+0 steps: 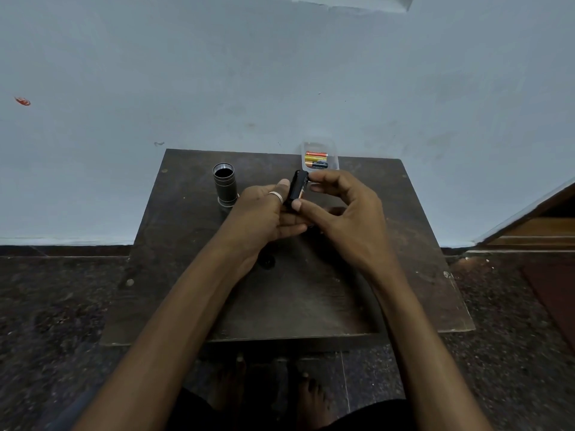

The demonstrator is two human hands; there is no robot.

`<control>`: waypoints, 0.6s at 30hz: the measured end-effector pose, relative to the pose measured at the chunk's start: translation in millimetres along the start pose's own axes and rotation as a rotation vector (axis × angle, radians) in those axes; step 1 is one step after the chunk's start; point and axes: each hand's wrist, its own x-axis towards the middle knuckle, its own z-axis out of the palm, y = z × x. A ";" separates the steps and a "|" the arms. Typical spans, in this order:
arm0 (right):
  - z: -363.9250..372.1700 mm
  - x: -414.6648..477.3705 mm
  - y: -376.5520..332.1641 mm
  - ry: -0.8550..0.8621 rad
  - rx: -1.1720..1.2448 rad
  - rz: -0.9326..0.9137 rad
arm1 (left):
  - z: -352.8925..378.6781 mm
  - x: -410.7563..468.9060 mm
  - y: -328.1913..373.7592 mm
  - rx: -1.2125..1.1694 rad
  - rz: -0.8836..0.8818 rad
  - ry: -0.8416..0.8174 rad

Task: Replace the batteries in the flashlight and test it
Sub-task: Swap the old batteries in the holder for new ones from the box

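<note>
A black battery holder [297, 188] with a battery in it is held upright over the middle of the dark wooden table [404, 244]. My left hand [264, 216], with a ring on the thumb, grips its lower part. My right hand [342, 219] pinches it between forefinger at the top and thumb at the side. The flashlight body [224, 183], a dark metal tube with its threaded end open and facing up, stands on the table to the left of my hands. A clear plastic box [320, 158] with several batteries, red, yellow and black, sits at the table's far edge.
A small dark round part [267, 261] lies on the table under my left wrist. The table stands against a pale blue wall. Dark speckled floor surrounds it, and my bare feet show below the near edge. A wooden step rises at the right.
</note>
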 end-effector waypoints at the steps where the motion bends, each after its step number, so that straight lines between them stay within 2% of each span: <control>1: -0.5 -0.2 0.2 0.010 -0.009 -0.012 | 1.0 -1.2 1.0 0.006 -0.007 -0.013; 7: -0.4 -0.8 0.4 0.041 -0.038 -0.056 | 3.3 -5.2 2.4 0.033 -0.007 -0.105; 18: -0.2 -1.9 0.6 0.036 -0.087 -0.116 | 3.5 -3.1 0.4 0.018 -0.007 -0.112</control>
